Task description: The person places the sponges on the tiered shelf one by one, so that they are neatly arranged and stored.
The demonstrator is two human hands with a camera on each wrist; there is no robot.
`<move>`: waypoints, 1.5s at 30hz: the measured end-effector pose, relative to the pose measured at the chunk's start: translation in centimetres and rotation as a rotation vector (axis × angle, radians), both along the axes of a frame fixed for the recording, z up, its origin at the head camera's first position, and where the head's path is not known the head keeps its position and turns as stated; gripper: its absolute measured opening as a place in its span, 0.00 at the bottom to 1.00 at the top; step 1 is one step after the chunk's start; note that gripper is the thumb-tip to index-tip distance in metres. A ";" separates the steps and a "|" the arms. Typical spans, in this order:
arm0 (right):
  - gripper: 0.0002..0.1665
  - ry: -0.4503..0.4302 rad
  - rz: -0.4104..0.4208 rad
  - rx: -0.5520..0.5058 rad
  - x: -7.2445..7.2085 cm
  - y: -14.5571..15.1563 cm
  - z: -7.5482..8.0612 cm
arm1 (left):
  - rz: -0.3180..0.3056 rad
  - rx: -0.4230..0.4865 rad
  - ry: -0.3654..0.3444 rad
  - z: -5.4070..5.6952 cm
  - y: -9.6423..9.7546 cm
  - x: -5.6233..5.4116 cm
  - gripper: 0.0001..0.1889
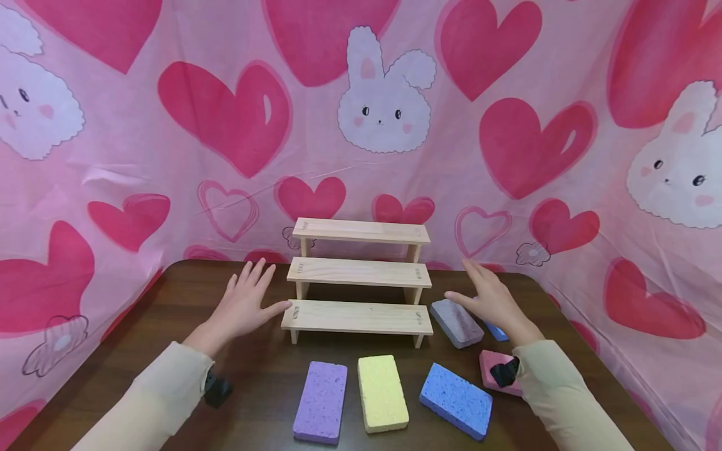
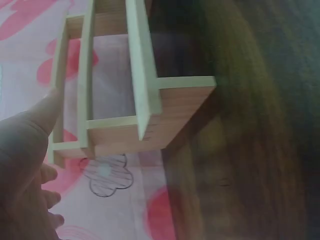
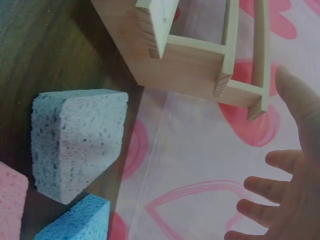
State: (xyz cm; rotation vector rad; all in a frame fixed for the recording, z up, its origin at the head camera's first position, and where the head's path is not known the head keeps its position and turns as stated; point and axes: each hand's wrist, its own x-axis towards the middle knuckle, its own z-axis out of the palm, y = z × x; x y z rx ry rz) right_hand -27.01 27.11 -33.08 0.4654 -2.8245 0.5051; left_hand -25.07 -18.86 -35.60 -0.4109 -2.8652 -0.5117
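While left hand and right hand flank rack, fingers are spread, released | grey sponge right | yellow sponge near

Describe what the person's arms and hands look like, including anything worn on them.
Both arms wear plain, pale cream sleeves, the left sleeve and right sleeve reaching the wrists. A small black device shows at the left cuff and another at the right. The left hand and right hand have no gloves.
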 end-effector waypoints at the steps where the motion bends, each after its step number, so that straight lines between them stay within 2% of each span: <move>1: 0.53 -0.007 0.004 -0.008 0.0 0.0 -0.1 | -0.005 0.010 -0.003 -0.2 0.0 0.0 0.47; 9: 0.53 -0.054 0.006 -0.051 -0.1 0.5 -0.9 | -0.028 0.092 -0.020 -1.9 -0.1 0.3 0.45; 17: 0.53 -0.118 -0.018 -0.099 -0.5 0.7 -2.0 | -0.066 0.119 -0.015 -3.4 0.0 0.5 0.44; 23: 0.52 -0.128 -0.022 -0.097 -0.6 1.0 -2.7 | -0.079 0.148 -0.013 -3.9 0.3 0.7 0.44; 28: 0.51 -0.151 -0.020 -0.090 -0.7 1.2 -3.4 | -0.101 0.185 -0.050 -4.5 0.5 0.7 0.45; 35: 0.50 -0.197 -0.017 -0.144 -0.8 1.5 -4.5 | -0.105 0.223 -0.111 -5.3 0.9 0.6 0.46; 45: 0.50 -0.254 -0.017 -0.191 -0.7 1.6 -5.6 | -0.117 0.261 -0.095 -5.9 1.3 0.5 0.43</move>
